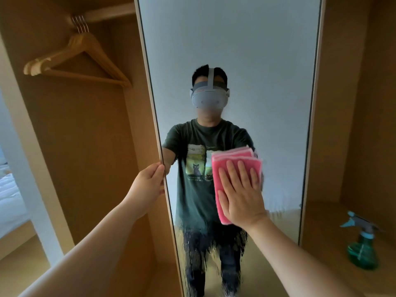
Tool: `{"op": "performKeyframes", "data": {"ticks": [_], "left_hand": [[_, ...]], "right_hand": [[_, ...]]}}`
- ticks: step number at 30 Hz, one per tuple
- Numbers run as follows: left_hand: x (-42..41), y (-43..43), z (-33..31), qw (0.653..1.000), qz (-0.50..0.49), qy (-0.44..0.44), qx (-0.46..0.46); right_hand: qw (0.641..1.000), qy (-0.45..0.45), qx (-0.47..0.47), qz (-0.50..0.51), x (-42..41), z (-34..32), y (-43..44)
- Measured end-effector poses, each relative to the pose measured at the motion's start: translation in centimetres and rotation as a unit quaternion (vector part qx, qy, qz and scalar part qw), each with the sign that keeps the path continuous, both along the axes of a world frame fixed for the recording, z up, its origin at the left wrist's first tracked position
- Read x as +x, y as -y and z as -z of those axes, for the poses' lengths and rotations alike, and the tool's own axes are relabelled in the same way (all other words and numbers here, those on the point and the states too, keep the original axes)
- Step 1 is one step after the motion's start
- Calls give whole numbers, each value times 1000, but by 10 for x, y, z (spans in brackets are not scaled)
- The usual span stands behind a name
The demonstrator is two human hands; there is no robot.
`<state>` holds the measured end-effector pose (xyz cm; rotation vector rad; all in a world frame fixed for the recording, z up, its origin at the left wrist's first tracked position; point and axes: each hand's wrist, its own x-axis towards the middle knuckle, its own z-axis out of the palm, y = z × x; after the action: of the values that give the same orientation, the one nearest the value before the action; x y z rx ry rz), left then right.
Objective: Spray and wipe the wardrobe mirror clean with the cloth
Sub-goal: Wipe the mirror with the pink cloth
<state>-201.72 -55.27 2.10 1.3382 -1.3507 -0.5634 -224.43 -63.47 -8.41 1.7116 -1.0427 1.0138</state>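
The right hand (240, 194) lies flat, fingers straight, pressing the folded pink cloth (221, 165) against the mirror (235, 50). The cloth shows above and to the left of those fingers. Below that hand the glass is streaked with wet drips (192, 249). The left hand (147, 185) grips the mirror's left edge, thumb on the front. The bottle (362, 247) stands well right of the right hand and lower. Hangers (81, 58) hang above the left hand.
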Motion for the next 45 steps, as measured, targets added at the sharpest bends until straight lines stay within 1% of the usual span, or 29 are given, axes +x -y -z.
{"op": "performKeyframes", "data": {"ticks": [2, 4, 9, 12, 16, 20, 25, 32, 37, 45], "left_hand": [[-1, 0, 0, 1000, 6, 2, -1], [-1, 0, -1, 1000, 3, 1, 1], [-1, 0, 0, 1000, -2, -13, 6], [-2, -2, 0, 1000, -4, 13, -3], [-2, -4, -2, 1000, -6, 18, 1], [-2, -3, -2, 1000, -12, 15, 4], [-1, -2, -1, 1000, -14, 8, 12], [-2, -3, -2, 1000, -16, 13, 10], [0, -4, -2, 1000, -12, 21, 12], [-1, -4, -2, 1000, -10, 26, 12]], "right_hand": [[1000, -14, 12, -2, -8, 24, 0], [1000, -18, 15, -4, -13, 32, 1], [999, -25, 16, -17, -19, 31, 2], [999, -26, 14, -18, -23, 26, 2], [999, -34, 16, -11, -32, 7, 2], [1000, -1, 23, 8, -45, -41, 1], [999, -10, 19, 25, -56, -84, 1], [999, 1, 14, 44, -61, -112, 0], [997, 42, 15, 57, -63, -130, 0], [995, 83, 26, 58, -66, -117, -1]]}}
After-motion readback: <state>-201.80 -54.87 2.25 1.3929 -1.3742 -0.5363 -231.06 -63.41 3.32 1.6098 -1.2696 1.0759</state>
